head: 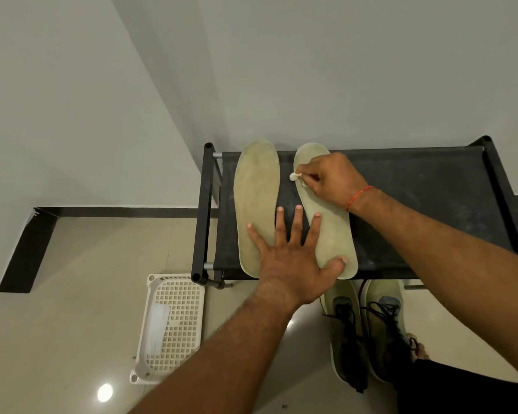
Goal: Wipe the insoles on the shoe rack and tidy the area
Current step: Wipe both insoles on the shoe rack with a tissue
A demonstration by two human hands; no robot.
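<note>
Two-handed, working over the left insole (256, 204) and right insole (332, 234), both lying flat and side by side at the left end of the shoe rack (431, 189), toes pointing at the wall, heels at the near edge. Pressing down with the left hand (290, 258), fingers straight and spread wide: little finger on the left insole, thumb and forefinger on the right insole, middle two over the gap. Pinching a small white wad (295, 176) in the right hand (329, 180), fingertips curled tight, touching the right insole's inner edge near the toe. Judging the next stroke as running down the long axis toward the heel, straight at the left forefinger, so probably needing that hand shifting. Noting on the floor two laced sneakers (344, 333) under the rack's front and a white perforated basket (174, 324) beside its left leg.
</note>
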